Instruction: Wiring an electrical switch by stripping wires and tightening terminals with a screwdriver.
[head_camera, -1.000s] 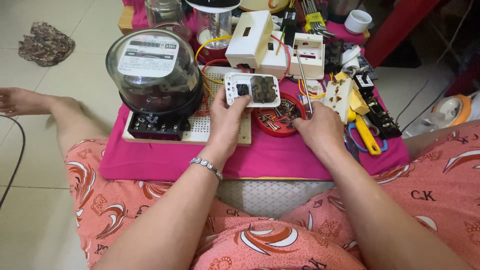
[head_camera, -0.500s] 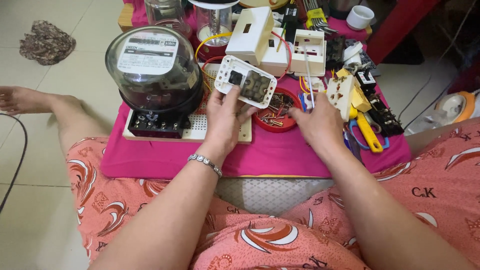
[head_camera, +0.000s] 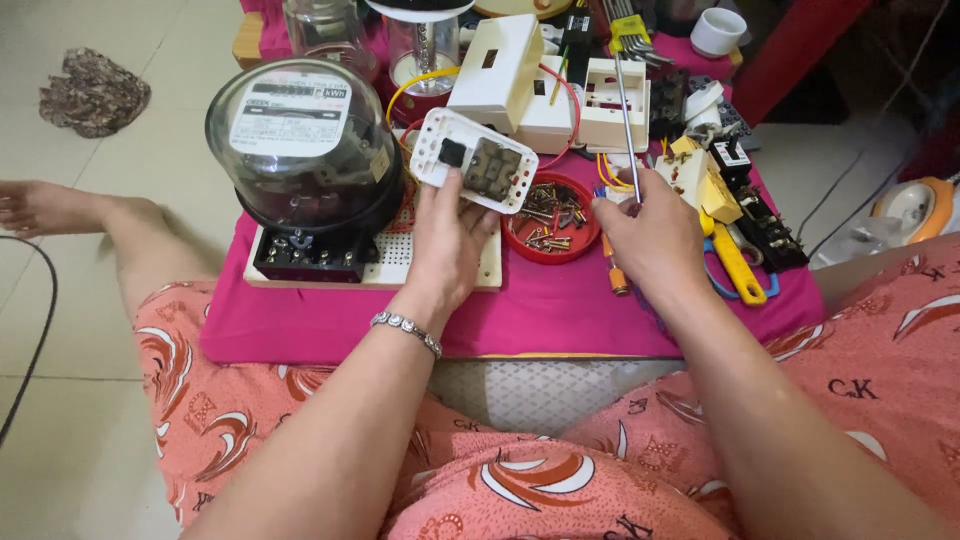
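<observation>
Left hand (head_camera: 450, 235) grips a white switch plate (head_camera: 477, 162) tilted back-side up — exposing its terminals — while right hand (head_camera: 650, 230) pinches a screwdriver (head_camera: 628, 120) upright beside the red screw dish (head_camera: 551, 216).

Screwdriver (head_camera: 628, 120) handle: hidden inside right hand (head_camera: 650, 235); only shaft shows.
Switch plate (head_camera: 473, 160) lower edge: covered by left hand (head_camera: 447, 245) fingers.
Jar (head_camera: 322, 28), cup (head_camera: 717, 30): cut by top edge.
Screws in red bowl (head_camera: 550, 212): too small to sort.
</observation>
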